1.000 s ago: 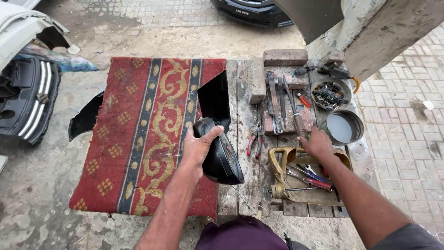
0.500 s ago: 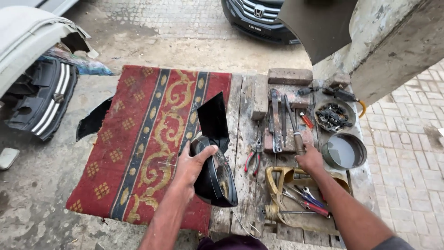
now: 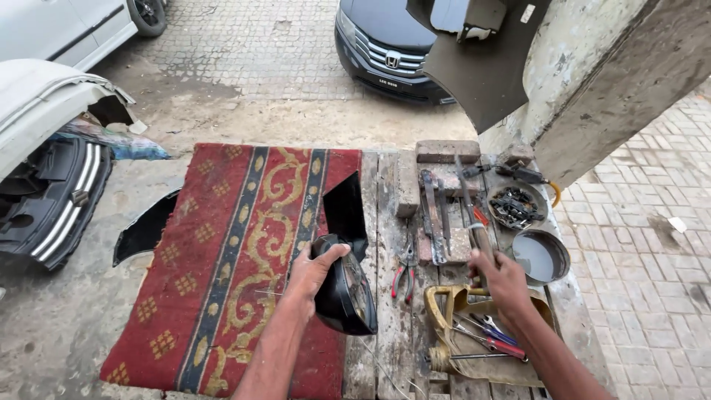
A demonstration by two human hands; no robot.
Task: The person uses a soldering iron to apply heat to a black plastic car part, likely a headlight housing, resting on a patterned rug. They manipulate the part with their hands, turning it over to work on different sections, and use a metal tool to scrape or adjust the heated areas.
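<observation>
My left hand [image 3: 311, 274] grips a black car side mirror housing [image 3: 346, 292] and holds it on edge over the right border of a red patterned rug [image 3: 222, 244]. A flat black panel piece [image 3: 344, 211] stands just behind the mirror. My right hand [image 3: 502, 280] is closed around the handle of a long metal hand tool [image 3: 472, 215] that lies among other tools on the wooden table [image 3: 385, 222]. The tool's shaft points away from me towards the bricks.
Red-handled pliers [image 3: 404, 275] lie between my hands. A yellow tool tray [image 3: 453, 302] with screwdrivers sits near me. Two metal bowls [image 3: 542, 255] and bricks [image 3: 446, 150] are at the right. A car bumper [image 3: 52, 200] lies left; a dark car [image 3: 385, 44] is parked ahead.
The view has tilted up and shows more of the yard. My right hand has closed on the long tool. My left hand keeps hold of the mirror housing.
</observation>
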